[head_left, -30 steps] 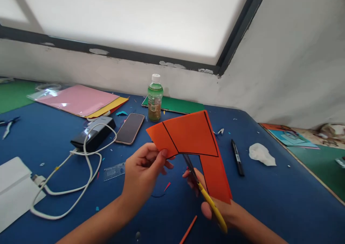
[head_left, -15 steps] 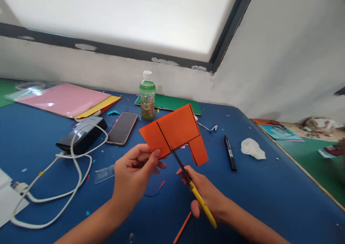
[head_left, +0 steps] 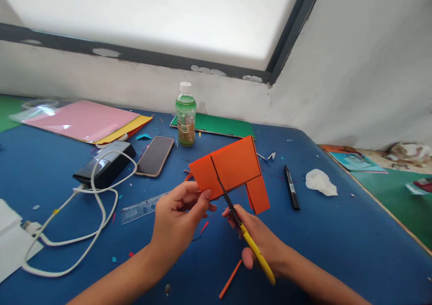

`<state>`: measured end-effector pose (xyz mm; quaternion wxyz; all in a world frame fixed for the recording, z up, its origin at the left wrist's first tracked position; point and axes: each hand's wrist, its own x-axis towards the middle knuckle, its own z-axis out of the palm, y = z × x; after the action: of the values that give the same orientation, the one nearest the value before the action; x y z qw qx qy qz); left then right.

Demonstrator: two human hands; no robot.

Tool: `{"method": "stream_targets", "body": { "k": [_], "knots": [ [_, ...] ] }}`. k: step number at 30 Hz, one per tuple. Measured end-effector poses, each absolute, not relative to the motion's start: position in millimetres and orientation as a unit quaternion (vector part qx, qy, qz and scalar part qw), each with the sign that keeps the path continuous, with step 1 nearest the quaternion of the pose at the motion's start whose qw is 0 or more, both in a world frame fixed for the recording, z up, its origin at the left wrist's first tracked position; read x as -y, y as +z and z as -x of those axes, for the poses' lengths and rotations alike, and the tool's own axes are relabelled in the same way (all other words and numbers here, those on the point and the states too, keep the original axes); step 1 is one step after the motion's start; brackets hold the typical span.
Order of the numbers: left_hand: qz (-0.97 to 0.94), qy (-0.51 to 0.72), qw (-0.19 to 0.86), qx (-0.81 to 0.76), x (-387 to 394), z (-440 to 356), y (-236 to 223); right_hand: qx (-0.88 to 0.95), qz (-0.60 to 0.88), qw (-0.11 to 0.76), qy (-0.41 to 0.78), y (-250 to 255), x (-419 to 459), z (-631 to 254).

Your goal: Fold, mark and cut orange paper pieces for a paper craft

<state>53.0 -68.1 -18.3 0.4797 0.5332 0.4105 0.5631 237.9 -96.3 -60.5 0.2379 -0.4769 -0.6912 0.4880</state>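
Observation:
An orange paper sheet (head_left: 234, 163) marked with black lines is held up above the blue table. My left hand (head_left: 182, 210) pinches its lower left corner between thumb and fingers. In my right hand (head_left: 253, 237) is a pair of scissors (head_left: 251, 239) with yellow handles, its dark blades pointing up and left. The blades lie at the sheet's lower edge, along the black line on the left part. From the sheet's right end a narrow flap hangs down. A thin orange strip (head_left: 230, 279) lies on the table below my hands.
A bottle (head_left: 186, 116) and a green board (head_left: 219, 125) stand at the back. To the left are a phone (head_left: 155, 156), a black power bank (head_left: 104, 165) with a white cable, and a clear ruler (head_left: 141, 209). A marker (head_left: 291, 188) and a crumpled tissue (head_left: 320, 182) lie right.
The paper, the scissors and both hands have shifted slightly right in view. The scissor blades now reach further up along the black line of the sheet.

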Motion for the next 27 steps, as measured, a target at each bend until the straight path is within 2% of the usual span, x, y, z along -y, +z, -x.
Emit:
{"method": "stream_targets", "body": {
  "k": [12,27],
  "knots": [
    [-0.53,0.544,0.502,-0.413,70.3,-54.4,-15.4,0.706,0.456,0.274,0.467,-60.6,97.6,-234.9],
    [-0.511,0.529,0.532,-0.42,69.9,-54.5,-16.8,0.703,0.494,0.249,0.447,-61.9,98.0,-232.4]
  ]
}}
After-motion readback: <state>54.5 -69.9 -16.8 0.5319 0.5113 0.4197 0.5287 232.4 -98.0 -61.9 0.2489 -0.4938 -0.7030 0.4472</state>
